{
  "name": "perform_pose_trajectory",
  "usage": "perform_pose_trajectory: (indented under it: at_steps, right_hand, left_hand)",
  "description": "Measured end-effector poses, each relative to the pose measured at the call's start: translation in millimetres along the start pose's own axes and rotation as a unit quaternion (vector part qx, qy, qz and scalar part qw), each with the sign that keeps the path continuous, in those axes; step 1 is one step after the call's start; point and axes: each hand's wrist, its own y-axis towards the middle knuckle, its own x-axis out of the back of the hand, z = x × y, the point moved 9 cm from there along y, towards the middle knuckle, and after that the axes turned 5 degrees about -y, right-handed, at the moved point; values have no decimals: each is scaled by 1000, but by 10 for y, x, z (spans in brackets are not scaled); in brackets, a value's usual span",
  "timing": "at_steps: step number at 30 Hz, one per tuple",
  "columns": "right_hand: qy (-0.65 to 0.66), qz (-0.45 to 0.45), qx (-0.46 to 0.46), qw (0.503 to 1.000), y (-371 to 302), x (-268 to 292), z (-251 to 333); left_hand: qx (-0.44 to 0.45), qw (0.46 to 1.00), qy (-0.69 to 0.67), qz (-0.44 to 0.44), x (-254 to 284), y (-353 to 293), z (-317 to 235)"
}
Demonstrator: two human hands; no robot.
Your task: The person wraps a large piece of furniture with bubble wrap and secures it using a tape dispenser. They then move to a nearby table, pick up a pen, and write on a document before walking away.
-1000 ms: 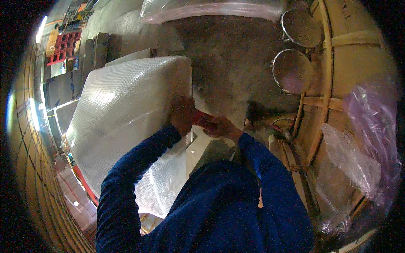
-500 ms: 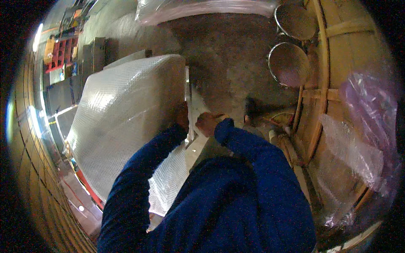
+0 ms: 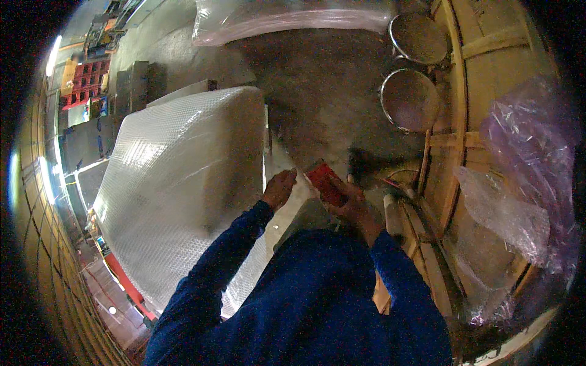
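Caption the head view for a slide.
Right hand holding a red, boxy object; left hand beside a large, broad bundle in clear bubble wrap.

The person's right hand [image 3: 354, 208] is holding a small red thing [image 3: 326, 183]. The left hand [image 3: 280, 190] is hovering near it, with its fingers bent in; whether it is holding anything is hard to tell. A big, flat bundle in shiny bubble wrap [image 3: 177, 171] is standing just beside the left hand. Two round things with metal rims [image 3: 410, 100] are sitting on the gray floor [image 3: 311, 79], near a wooden frame [image 3: 456, 110]. Crinkly purple plastic [image 3: 537, 152] is hanging at the far right.
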Motion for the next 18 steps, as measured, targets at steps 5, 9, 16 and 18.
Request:
perform_pose_trajectory:
  at_steps: [5, 9, 16, 18]
  right_hand:
    - [57, 67, 45, 995, -200, 1, 354]
    - [92, 84, 95, 988, -222, 31, 669]
    - [221, 89, 44, 970, -242, 28, 986]
    - [315, 177, -111, 926, -270, -354, 851]
  left_hand:
    - [192, 933, -285, 113, -137, -545, -5]
    - [152, 919, -349, 103, -9, -678, 20]
    - [-52, 995, 79, 26, 516, -544, -672]
    - [-172, 904, 389, -45, 840, -359, -1125]
